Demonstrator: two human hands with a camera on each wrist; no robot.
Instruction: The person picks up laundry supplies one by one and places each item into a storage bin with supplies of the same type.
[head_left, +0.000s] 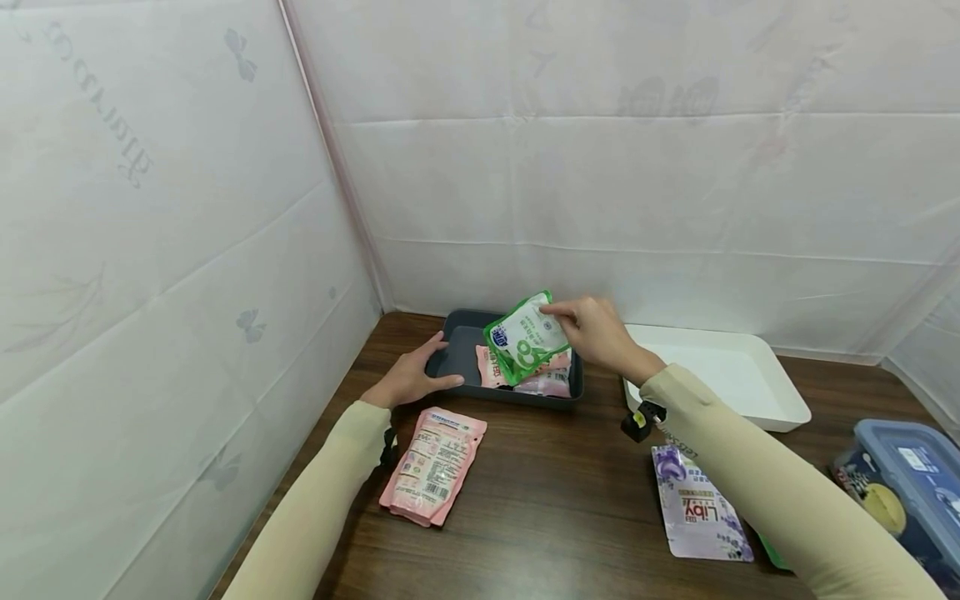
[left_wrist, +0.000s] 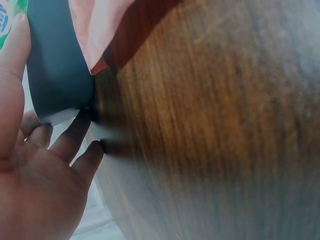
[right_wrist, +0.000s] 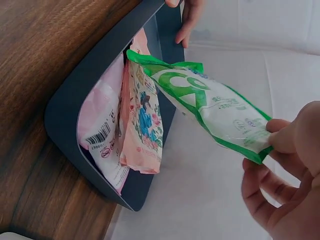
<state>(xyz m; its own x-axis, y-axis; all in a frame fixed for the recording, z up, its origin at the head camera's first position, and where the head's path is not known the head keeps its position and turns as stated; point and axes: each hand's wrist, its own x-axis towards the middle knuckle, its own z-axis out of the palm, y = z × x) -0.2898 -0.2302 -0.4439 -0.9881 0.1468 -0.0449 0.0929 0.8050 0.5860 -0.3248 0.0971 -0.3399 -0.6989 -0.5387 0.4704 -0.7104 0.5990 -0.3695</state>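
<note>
My right hand [head_left: 596,333] pinches the top corner of a green-and-white pouch [head_left: 528,333]. The pouch hangs tilted over a dark grey tray [head_left: 459,358], its lower end close above the packs inside. In the right wrist view, a pink floral pouch [right_wrist: 142,125] and a pale purple pouch [right_wrist: 102,130] lie in that tray. With thumb and fingers spread, my left hand [head_left: 408,375] touches the tray's left end, thumb at the front rim; the left wrist view shows its fingers against the outer wall [left_wrist: 62,95]. A pink pouch [head_left: 437,465] lies in front of the tray.
A white tray [head_left: 712,367] stands to the right of the grey one. Near the right forearm lie a purple Liby pouch [head_left: 697,508] and a partly hidden green item [head_left: 772,552]. A blue-lidded tub [head_left: 903,483] stands far right. White sheets hang behind and left.
</note>
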